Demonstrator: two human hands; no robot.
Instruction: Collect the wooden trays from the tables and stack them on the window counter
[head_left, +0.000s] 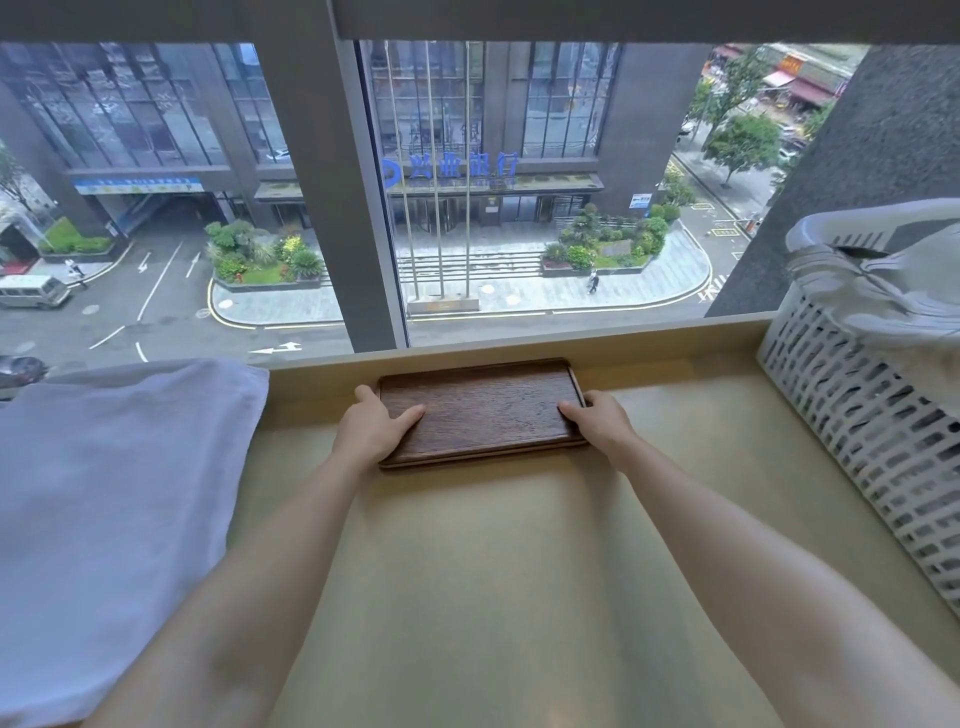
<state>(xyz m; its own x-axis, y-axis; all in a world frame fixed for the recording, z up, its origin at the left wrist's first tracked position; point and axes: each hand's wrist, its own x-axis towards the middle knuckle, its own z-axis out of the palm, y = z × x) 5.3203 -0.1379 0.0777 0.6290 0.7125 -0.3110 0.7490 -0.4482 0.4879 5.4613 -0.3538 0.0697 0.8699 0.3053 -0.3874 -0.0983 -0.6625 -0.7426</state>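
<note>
— Wooden edges were what both hands had hold of, weren't they?

— Yes. The left hand (375, 425) was half curled over the short end of the wooden tray (480, 410), thumb lying on its upper face and the fingers wrapped round the rim. The right hand (597, 418) did the same at the opposite end, fingers bent over the rim, not fully closed.

— One tray or a stack?

— A thin second edge showed just under the tray along its near side, so it looked like a tray set onto another; I couldn't be sure.

— And where did it sit?

— Flat on the pale tabletop (467, 571), close to the window glass beyond it. A white folded cloth (104, 493) lay well apart from the tray on the left-hand side, a white slatted basket (857, 415) well apart on the other.

— How should that step have been done well?

— By my judgement: square the rims so the upper tray nests level, lower both ends evenly, then slide the fingers out sideways without dragging it askew.
</note>
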